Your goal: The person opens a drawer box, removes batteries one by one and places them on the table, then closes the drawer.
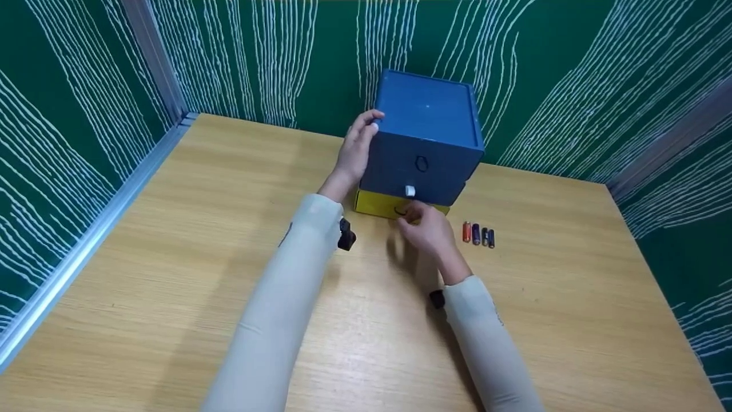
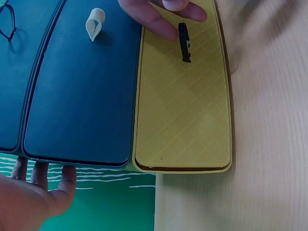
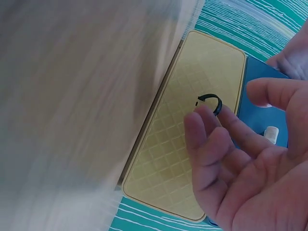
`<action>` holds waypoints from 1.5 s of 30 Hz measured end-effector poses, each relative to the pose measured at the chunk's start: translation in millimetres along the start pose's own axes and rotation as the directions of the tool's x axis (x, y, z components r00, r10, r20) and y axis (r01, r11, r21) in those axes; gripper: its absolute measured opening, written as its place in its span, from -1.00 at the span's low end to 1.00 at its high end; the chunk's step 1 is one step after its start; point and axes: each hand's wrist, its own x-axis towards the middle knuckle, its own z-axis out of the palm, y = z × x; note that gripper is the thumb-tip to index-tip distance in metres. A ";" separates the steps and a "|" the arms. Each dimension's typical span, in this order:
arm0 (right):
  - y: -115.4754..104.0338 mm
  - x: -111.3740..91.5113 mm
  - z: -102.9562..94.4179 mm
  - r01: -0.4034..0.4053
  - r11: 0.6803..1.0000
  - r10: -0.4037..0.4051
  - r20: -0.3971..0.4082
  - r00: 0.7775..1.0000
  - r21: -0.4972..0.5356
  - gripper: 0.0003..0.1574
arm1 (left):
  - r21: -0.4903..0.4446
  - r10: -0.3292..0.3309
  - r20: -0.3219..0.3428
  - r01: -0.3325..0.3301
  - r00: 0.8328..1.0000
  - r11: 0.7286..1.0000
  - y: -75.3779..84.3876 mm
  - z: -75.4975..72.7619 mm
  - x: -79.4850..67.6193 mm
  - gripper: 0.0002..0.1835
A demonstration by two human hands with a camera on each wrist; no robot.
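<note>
A small blue drawer cabinet (image 1: 429,114) stands near the back wall. Its bottom yellow drawer (image 2: 185,115) is closed and has a black loop pull (image 2: 185,43). My left hand (image 1: 358,146) rests on the cabinet's left side, with fingertips (image 2: 69,172) against the side wall. In front of the yellow drawer is my right hand (image 1: 426,229), fingers loosely bent and thumb apart. Its fingertips are right at the black loop (image 3: 211,102) in the right wrist view. Above it, a white loop pull (image 1: 410,191) hangs on a blue drawer, and the top drawer has a dark loop (image 1: 421,164).
Several batteries, among them an orange one (image 1: 466,232) and a dark one (image 1: 476,234), lie in a row on the wooden table (image 1: 229,240) right of the cabinet. Green walls with white wavy lines (image 1: 331,63) enclose the table's back and sides.
</note>
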 end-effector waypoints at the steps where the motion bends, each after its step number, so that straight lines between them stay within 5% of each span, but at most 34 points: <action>1: 0.0 0.6 0.4 0.001 1.000 -0.001 0.002 1.000 -0.002 -0.68 | -0.001 -0.003 -0.001 0.003 1.000 1.000 -0.3 -0.1 0.1 -0.67; 25: 2.9 2.8 1.2 0.010 0.999 -0.008 0.067 0.998 -0.033 -0.59 | -0.013 -0.007 -0.008 0.007 1.000 1.000 -1.1 0.6 0.0 -0.68; 45: -3.0 -3.1 2.1 0.016 0.985 -0.018 -0.010 1.000 -0.174 -0.63 | 0.005 -0.038 -0.021 0.038 0.999 0.999 -0.1 2.0 -0.2 -0.68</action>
